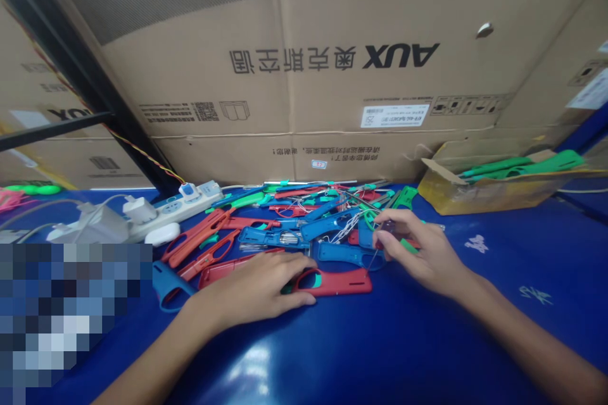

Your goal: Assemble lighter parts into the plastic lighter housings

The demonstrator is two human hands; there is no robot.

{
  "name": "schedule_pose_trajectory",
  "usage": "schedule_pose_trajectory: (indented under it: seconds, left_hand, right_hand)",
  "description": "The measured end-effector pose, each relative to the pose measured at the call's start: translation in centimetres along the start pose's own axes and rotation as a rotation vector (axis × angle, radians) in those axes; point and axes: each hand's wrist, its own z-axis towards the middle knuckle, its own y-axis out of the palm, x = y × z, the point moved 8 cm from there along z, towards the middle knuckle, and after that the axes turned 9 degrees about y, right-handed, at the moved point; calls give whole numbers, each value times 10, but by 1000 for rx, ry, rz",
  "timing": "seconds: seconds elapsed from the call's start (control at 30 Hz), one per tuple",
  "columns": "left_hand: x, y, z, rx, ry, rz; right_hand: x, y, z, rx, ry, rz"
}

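Observation:
My left hand (pixel 263 285) grips the looped end of a red plastic lighter casing (pixel 349 282) on the blue tabletop, thumb on the near side and fingers on the far side. A bit of green shows in its oval opening. My right hand (pixel 422 250) is closed round the dark handle of a screwdriver (pixel 389 226). Its thin shaft slants down to the far end of the red casing; whether the tip touches is too small to tell. Just behind lies a blue casing (pixel 344 255). Another blue casing (pixel 173 288) rests left of my left wrist.
Red, blue and green casings, metal rods and white wires form a pile (pixel 304 221) behind my hands. A power strip (pixel 175 209) with chargers stands left. At right, an open carton (pixel 494 193) holds green casings. A large cardboard sheet (pixel 304 101) walls the back.

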Motion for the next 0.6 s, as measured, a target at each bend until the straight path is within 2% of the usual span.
schedule_pose_trajectory:
  seconds: [0.27,0.6]
  left_hand:
    - [1,-1,-2,3,-4,6]
    - [-1,1,0,-13,-12,13]
  right_hand:
    - [2,1,1,4,3,-5]
    - [-8,-7,2,102,-40,-69]
